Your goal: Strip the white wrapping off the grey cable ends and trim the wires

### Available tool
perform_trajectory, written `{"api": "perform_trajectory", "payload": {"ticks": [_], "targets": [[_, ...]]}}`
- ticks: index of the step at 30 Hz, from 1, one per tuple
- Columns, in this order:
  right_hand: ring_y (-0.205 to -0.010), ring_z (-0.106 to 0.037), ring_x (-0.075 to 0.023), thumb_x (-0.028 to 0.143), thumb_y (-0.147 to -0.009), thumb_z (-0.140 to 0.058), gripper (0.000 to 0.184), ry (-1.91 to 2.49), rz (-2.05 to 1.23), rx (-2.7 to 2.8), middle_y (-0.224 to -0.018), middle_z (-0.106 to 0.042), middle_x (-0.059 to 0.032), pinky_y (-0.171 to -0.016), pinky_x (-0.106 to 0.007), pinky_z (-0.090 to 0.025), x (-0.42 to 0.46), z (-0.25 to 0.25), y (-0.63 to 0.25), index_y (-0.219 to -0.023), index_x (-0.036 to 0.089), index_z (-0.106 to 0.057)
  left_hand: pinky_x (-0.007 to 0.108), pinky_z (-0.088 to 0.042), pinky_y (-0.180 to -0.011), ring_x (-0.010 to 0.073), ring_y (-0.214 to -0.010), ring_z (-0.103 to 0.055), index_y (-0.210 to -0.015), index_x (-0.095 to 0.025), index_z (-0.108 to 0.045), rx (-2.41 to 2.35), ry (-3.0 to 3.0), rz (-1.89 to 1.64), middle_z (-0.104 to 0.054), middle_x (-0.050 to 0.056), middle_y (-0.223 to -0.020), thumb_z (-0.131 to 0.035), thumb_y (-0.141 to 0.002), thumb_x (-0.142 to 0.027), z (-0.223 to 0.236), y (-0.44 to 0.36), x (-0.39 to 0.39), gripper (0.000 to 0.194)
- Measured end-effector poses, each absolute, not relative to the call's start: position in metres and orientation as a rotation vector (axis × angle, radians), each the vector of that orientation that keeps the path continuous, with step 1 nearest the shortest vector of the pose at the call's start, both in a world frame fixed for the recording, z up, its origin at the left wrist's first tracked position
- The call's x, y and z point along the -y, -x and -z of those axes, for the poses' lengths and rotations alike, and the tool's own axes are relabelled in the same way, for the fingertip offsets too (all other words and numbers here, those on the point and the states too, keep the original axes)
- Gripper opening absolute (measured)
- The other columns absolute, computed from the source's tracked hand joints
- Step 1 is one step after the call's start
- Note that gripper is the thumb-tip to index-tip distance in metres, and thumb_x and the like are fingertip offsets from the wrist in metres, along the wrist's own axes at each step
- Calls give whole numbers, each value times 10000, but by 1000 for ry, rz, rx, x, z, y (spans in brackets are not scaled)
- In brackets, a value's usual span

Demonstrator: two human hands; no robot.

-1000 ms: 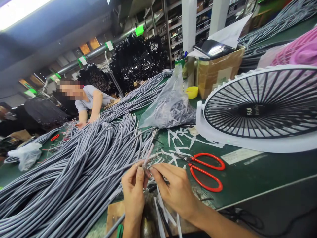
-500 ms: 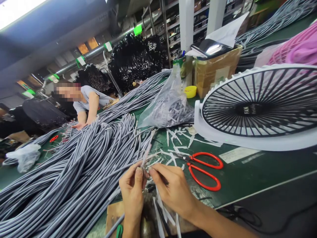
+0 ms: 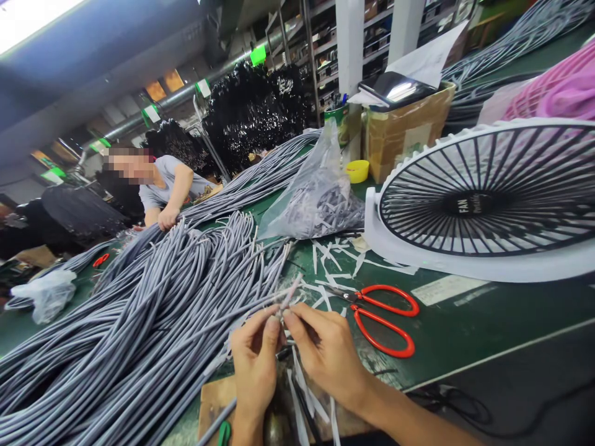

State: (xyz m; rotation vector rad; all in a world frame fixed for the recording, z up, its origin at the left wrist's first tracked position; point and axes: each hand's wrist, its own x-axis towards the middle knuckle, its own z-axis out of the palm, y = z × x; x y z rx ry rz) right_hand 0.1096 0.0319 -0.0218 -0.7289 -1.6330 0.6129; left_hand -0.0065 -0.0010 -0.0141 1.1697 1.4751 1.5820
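Observation:
My left hand (image 3: 255,359) is closed in a pinch on a grey cable (image 3: 219,422), whose length comes up from below the wrist. A pale, pinkish end (image 3: 292,290) sticks out above the fingertips. My right hand (image 3: 328,356) pinches at that same end, its thumb and index finger nearly touching the left fingertips. Exactly how the fingers grip the end is too small to make out. Just right of the hands lie scissors with red handles (image 3: 385,297). White strips (image 3: 304,396) hang or lie below the hands, over a wooden board (image 3: 214,399).
A large heap of grey cables (image 3: 139,310) fills the left side. Behind are a clear bag of scraps (image 3: 320,204), a yellow lid (image 3: 357,171) and a cardboard box (image 3: 404,130). A white fan (image 3: 465,266) stands at right. Across the table a co-worker (image 3: 171,186) handles cables.
Both hands have shifted slightly right, and the pale cable end now leans further right. The co-worker's arm has moved, the hand now gripping a cable bundle.

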Motion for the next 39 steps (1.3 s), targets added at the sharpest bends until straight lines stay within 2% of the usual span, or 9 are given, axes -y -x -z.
{"api": "perform_trajectory", "payload": {"ticks": [8, 11, 14, 17, 22, 27, 33, 36, 39], "targets": [[-402, -235, -72, 379, -972, -365, 367, 697, -885, 911, -518, -264, 81, -373, -192, -224, -36, 22, -114, -647, 210, -387, 140, -322, -398, 56, -440, -407, -866, -131, -731, -1415, -1105, -1696, -504, -21, -507, -689, -735, -463, 11, 1, 0, 358], [-416, -266, -75, 370, -971, -366, 360, 701, -834, 973, -522, -297, 71, -388, -193, -247, -36, 21, -116, -657, 203, -422, 134, -264, -366, 48, -421, -367, -886, -123, -715, -1386, -1050, -1725, -469, -34, -491, -698, -723, -473, 14, 5, -3, 387], [-428, -340, -75, 307, -939, -428, 351, 691, -795, 1438, -503, -367, 53, -421, -204, -278, -33, 19, -115, -611, 185, -460, 144, -276, -366, 50, -416, -356, -893, -116, -711, -1408, -1060, -1697, -474, -33, -495, -696, -715, -487, 15, 7, -3, 411], [-401, -328, -64, 226, -918, -437, 356, 654, -758, 1671, -464, -359, 62, -422, -208, -265, -32, 18, -112, -564, 184, -439, 146, -298, -380, 54, -426, -359, -875, -125, -714, -1447, -1062, -1702, -477, -35, -500, -697, -712, -479, 13, 3, -1, 389], [-388, -324, -63, 193, -905, -435, 354, 686, -724, 1671, -452, -354, 67, -411, -202, -262, -32, 19, -110, -552, 189, -416, 161, -342, -424, 63, -463, -401, -843, -128, -719, -1475, -1073, -1748, -553, -2, -590, -689, -723, -451, 7, -7, 2, 346], [-413, -350, -77, 265, -943, -373, 325, 766, -807, 1359, -499, -373, 59, -424, -196, -299, -33, 21, -112, -643, 189, -473, 190, -340, -445, 90, -475, -405, -735, -141, -710, -1603, -1210, -1729, -523, -9, -537, -686, -713, -452, 5, -8, 3, 313], [-448, -305, -69, 296, -867, -467, 176, 678, -1094, 1186, -573, -390, 52, -383, -180, -243, -37, 19, -113, -774, 170, -549, 203, -316, -453, 84, -459, -350, -500, -141, -572, -1590, -1404, -1525, -413, -31, -463, -624, -755, -532, 9, 5, 0, 470], [-443, -314, -57, 284, -779, -527, 188, 633, -1268, 1161, -609, -412, 55, -379, -167, -257, -39, 16, -116, -908, 161, -586, 183, -227, -403, 61, -427, -267, -593, -131, -613, -1487, -1278, -1491, -327, -60, -457, -593, -768, -576, 13, 8, -3, 478], [-403, -265, -15, 218, -687, -599, 398, 657, -1305, 1180, -770, -526, 27, -342, -146, -234, -39, 14, -116, -1081, 175, -563, 157, -232, -388, 51, -415, -273, -856, -134, -667, -1400, -1137, -1506, -343, -77, -479, -627, -732, -595, 12, 6, -3, 479]]}}
